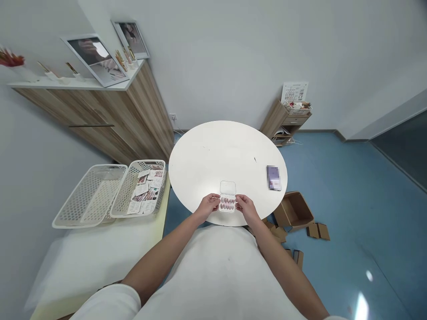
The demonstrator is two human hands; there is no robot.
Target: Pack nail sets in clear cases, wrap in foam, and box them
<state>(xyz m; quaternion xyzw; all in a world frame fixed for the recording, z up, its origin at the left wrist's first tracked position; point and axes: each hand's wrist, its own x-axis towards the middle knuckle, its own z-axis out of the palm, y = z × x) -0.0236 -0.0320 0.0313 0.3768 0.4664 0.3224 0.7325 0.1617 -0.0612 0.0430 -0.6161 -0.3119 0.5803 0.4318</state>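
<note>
A small clear case (227, 203) with its lid raised lies near the front edge of the round white table (220, 142). Two rows of pinkish press-on nails show inside it. My left hand (209, 206) grips the case's left side between thumb and fingers. On the opposite side, my right hand (244, 207) pinches the right edge. Toward the table's right rim sits a purple item (273, 177), partly pixelated. A tiny dark object (255, 159) lies farther back on the tabletop.
Two white perforated baskets (90, 195) stand at the left, the nearer one (162, 191) holding packets. A wooden cabinet (150, 111) rises behind them. An open cardboard box (295, 209) and flattened cardboard lie on the floor at right. A small shelf (276, 115) stands by the wall.
</note>
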